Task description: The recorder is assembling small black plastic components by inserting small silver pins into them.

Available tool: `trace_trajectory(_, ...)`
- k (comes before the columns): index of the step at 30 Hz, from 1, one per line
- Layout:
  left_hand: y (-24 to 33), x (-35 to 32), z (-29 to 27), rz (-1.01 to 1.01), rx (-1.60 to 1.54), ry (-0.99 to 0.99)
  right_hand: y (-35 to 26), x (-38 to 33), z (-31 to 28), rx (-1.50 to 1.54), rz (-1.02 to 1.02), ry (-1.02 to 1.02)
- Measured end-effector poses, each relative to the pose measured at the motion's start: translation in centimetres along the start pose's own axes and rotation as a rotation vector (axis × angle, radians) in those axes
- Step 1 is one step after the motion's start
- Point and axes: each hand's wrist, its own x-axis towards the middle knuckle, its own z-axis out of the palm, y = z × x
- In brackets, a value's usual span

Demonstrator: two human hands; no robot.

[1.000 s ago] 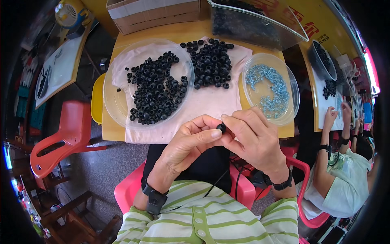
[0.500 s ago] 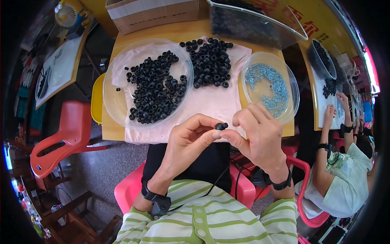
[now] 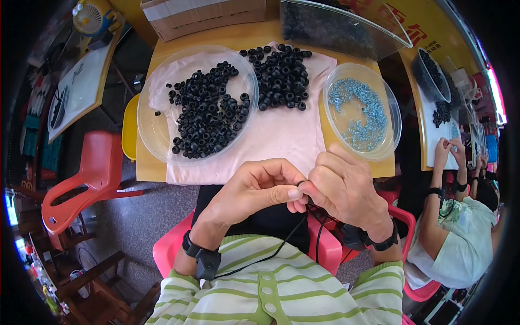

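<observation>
Above my lap my two hands meet over a small black round part (image 3: 302,184), mostly hidden by the fingertips. My left hand (image 3: 254,189) pinches it between thumb and fingers. My right hand (image 3: 344,187) is closed, its thumb and forefinger pressed against the part from the other side. Ahead to the left lies a wide shallow clear tub (image 3: 150,138) with many black hollow parts (image 3: 203,116). Larger black round parts (image 3: 281,78) are piled on the pink cloth (image 3: 290,130) beside it. To the right, a smaller clear tub (image 3: 396,130) holds light-blue translucent pieces (image 3: 374,116).
A cardboard box (image 3: 206,19) and a clear bin (image 3: 336,32) of black parts stand at the table's far edge. On the left is a red chair (image 3: 97,162). Another person (image 3: 455,233) works at a side table on the right, next to a grey basin (image 3: 430,76).
The black part, with its knob showing above my fingertips before, is now largely covered. My hands have lowered slightly and my right fingers have curled in closer.
</observation>
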Motion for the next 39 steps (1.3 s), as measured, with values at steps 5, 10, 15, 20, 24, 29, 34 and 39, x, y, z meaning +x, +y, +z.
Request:
trace_trajectory(5, -0.2, 0.1, -0.9, -0.087, -0.140, -0.164, -0.3, -0.1, -0.2, 0.073, -0.011, -0.031)
trace_trajectory(10, -0.7, 0.2, -0.6, -0.067, -0.200, -0.091, 0.0, -0.1, -0.2, -0.028, 0.019, -0.020)
trace_trajectory(15, -1.3, 0.4, -0.6, 0.055, -0.193, 0.066, 0.1, -0.1, -1.0, -0.249, 0.079, 0.031)
trace_trajectory(20, -1.6, 0.4, -0.1, 0.118, -0.111, 0.179, 0.0, 0.2, 0.1, -0.401, 0.023, 0.034)
trace_trajectory(24, -1.9, 0.5, 0.0, 0.126, -0.135, 0.204, -0.1, -0.1, 1.0, -0.433, 0.012, 0.017)
trace_trajectory(29, -2.1, 0.1, 0.1, 0.067, -0.166, 0.206, -0.6, -0.5, 0.9, -0.346, -0.007, -0.083)
trace_trajectory(34, -2.9, 0.0, -0.2, 0.002, -0.200, 0.172, -0.5, -1.3, 1.8, -0.344, -0.048, -0.117)
trace_trajectory(39, -3.8, 0.0, -0.6, 0.026, -0.180, 0.195, -0.3, -1.3, 2.4, -0.310, 0.012, -0.146)
